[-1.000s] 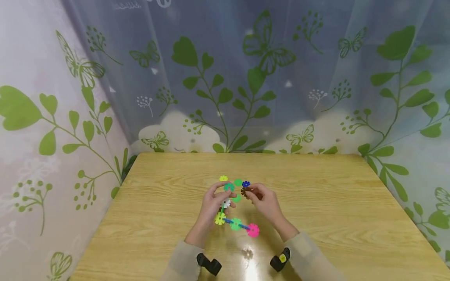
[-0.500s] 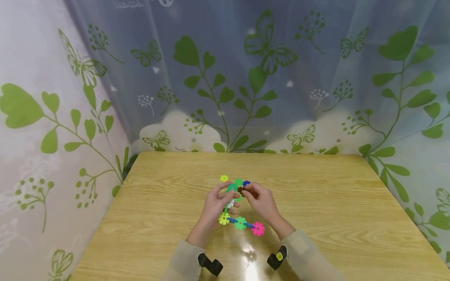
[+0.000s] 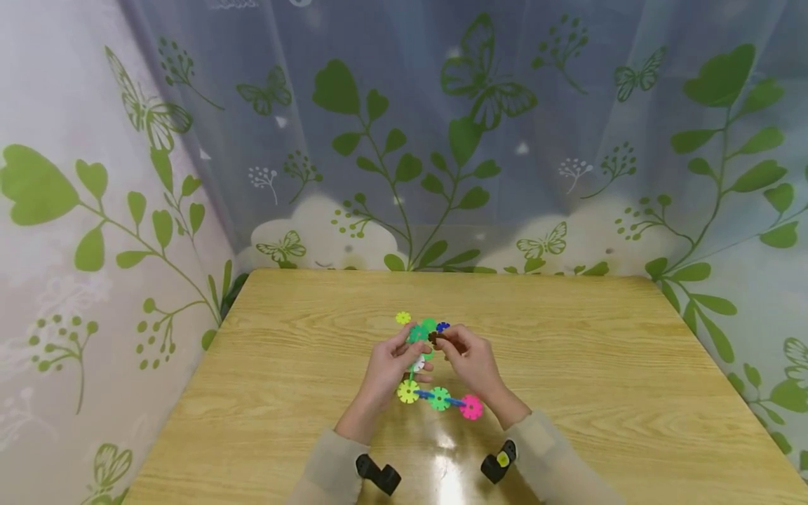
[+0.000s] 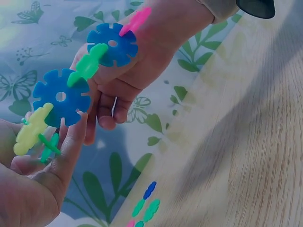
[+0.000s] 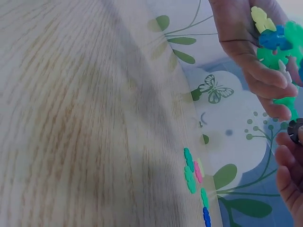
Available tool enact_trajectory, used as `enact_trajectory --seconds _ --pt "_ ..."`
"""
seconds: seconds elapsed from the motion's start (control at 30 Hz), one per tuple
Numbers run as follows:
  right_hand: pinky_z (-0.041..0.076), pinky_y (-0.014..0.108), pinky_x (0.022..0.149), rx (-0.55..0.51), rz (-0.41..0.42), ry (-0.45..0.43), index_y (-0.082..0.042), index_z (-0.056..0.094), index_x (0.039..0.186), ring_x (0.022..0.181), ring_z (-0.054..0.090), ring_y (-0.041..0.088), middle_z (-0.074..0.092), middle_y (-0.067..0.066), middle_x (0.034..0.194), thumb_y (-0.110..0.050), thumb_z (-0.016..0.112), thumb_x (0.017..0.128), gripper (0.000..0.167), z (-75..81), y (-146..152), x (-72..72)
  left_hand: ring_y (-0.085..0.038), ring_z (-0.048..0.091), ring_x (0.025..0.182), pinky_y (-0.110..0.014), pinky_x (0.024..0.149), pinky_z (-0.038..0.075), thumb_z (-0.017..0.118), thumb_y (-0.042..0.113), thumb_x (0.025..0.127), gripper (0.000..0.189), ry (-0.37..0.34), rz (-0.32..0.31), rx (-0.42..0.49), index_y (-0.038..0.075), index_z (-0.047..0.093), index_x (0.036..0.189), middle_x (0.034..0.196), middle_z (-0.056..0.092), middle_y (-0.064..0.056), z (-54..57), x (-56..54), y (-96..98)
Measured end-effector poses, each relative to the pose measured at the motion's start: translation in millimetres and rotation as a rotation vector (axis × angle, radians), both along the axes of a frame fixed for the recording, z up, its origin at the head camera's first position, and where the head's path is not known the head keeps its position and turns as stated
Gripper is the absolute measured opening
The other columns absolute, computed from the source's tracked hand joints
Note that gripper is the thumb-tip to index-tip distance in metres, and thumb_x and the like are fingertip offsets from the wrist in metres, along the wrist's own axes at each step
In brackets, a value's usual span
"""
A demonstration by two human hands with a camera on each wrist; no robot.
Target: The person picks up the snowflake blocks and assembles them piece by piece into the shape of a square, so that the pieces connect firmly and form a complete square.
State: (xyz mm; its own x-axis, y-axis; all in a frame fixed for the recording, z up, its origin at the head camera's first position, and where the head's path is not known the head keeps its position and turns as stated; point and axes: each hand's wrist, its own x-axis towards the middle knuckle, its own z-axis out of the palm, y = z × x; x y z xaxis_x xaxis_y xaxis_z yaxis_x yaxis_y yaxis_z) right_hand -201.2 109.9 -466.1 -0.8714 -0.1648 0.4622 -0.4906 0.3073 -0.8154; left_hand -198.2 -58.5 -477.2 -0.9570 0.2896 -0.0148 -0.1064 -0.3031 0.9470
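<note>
My left hand (image 3: pixel 386 368) grips a chain of slotted plastic discs. Its lower arm runs from a yellow disc (image 3: pixel 408 391) through a green disc (image 3: pixel 440 398) to a pink disc (image 3: pixel 470 407), joined by upright blue discs (image 4: pixel 60 96). A white disc (image 3: pixel 419 363) and a teal disc (image 3: pixel 418 334) show at the left fingers. My right hand (image 3: pixel 475 361) pinches a dark brown disc (image 3: pixel 434 338) close to the teal one. In the right wrist view the brown disc (image 5: pixel 296 131) sits just below the chain's green end; whether they touch is unclear.
Several loose discs lie on the wooden table (image 3: pixel 284 393) beyond the hands, among them a yellow disc (image 3: pixel 402 318), a green disc (image 3: pixel 429 325) and a blue disc (image 3: pixel 443 327). A patterned curtain (image 3: pixel 404 140) stands behind the table.
My right hand has moved slightly left, bringing the brown disc up to the chain. The chain's lower arm has shifted right and slightly up in my left hand.
</note>
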Motion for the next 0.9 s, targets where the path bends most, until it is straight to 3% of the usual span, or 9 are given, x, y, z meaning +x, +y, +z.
enact_trajectory --seconds 0.07,0.2,0.47,0.73,0.9 --pt "0.046 0.02 0.047 -0.015 0.004 -0.014 0.003 0.062 0.09 0.067 0.063 0.016 0.068 0.017 0.084 0.005 0.06 0.088 0.004 -3.2 1.1 -1.7 -0.023 0.066 0.074 -0.045 0.072 0.057 0.059 0.021 0.092 0.063 -0.003 0.001 0.007 0.008 0.028 0.145 0.101 0.063 -0.018 0.6 0.7 0.7" --pt "0.049 0.021 0.048 -0.03 -0.001 -0.01 -0.004 0.064 0.089 0.067 0.063 0.015 0.069 0.008 0.084 -0.001 0.062 0.088 0.004 -23.7 4.8 -13.5 -0.022 0.066 0.073 -0.04 0.068 0.059 0.058 0.022 0.092 0.063 -0.006 -0.009 -0.007 0.007 0.027 0.145 0.106 0.058 -0.025 0.0 2.0 2.6" --pt "0.051 0.022 0.048 0.076 0.008 0.178 -0.004 0.066 0.082 0.066 0.064 0.028 0.069 0.008 0.08 0.005 0.066 0.083 0.009 -28.1 9.1 -15.2 -0.027 0.065 0.077 -0.041 0.069 0.059 0.058 0.018 0.092 0.063 -0.022 -0.036 -0.067 0.005 0.026 0.145 0.108 0.056 -0.024 -1.3 3.0 4.8" --pt "0.055 0.033 0.055 0.062 0.011 0.245 0.003 0.064 0.081 0.068 0.063 0.032 0.067 0.017 0.078 0.016 0.064 0.078 0.013 -30.0 7.4 -18.0 -0.02 0.065 0.073 -0.047 0.073 0.057 0.055 0.019 0.094 0.061 0.008 -0.088 -0.093 0.004 0.025 0.146 0.106 0.059 -0.016 0.8 3.3 4.7" --pt "0.054 0.027 0.055 0.071 0.027 0.229 0.001 0.064 0.083 0.067 0.063 0.027 0.067 0.013 0.078 0.011 0.065 0.08 0.011 -30.6 7.9 -17.7 -0.02 0.066 0.074 -0.051 0.08 0.053 0.058 0.02 0.093 0.063 0.006 -0.062 -0.087 0.006 0.027 0.146 0.11 0.059 -0.023 -1.6 2.4 2.8"
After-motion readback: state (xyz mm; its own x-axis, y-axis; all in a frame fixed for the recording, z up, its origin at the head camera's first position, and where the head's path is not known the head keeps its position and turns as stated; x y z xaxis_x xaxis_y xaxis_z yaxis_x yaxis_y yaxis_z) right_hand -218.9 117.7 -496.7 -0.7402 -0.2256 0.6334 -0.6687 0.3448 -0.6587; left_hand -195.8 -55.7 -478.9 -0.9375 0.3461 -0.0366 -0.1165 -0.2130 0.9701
